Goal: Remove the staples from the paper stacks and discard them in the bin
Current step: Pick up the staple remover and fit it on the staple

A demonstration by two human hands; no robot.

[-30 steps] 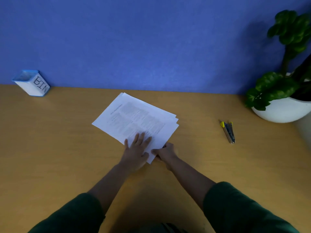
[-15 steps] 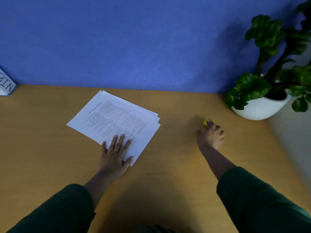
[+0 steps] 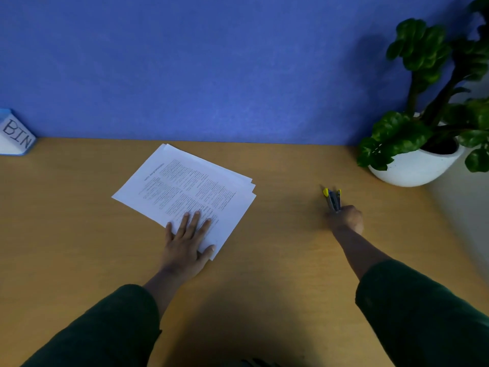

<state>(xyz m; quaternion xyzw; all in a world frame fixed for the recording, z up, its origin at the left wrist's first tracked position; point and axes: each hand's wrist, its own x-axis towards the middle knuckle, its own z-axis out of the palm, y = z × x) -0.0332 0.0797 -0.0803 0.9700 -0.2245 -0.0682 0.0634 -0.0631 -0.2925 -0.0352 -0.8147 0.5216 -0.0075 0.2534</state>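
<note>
A stack of printed white paper (image 3: 185, 189) lies at an angle in the middle of the wooden desk (image 3: 277, 260). My left hand (image 3: 186, 241) presses flat on its near corner, fingers straight. To the right, my right hand (image 3: 345, 219) grips the near end of a grey staple remover with yellow tips (image 3: 333, 198), which points away from me. A white box with a blue rim marked BIN (image 3: 14, 136) stands at the far left against the wall. No staple is visible from here.
A potted plant in a white bowl (image 3: 415, 165) stands at the far right corner, close behind the staple remover. A blue wall (image 3: 211, 62) runs along the desk's back edge. The desk's right edge falls away beside the pot.
My right hand left the paper's near corner, reached right and took hold of the staple remover. My left hand stayed pressed on the stack. The view swung to the right.
</note>
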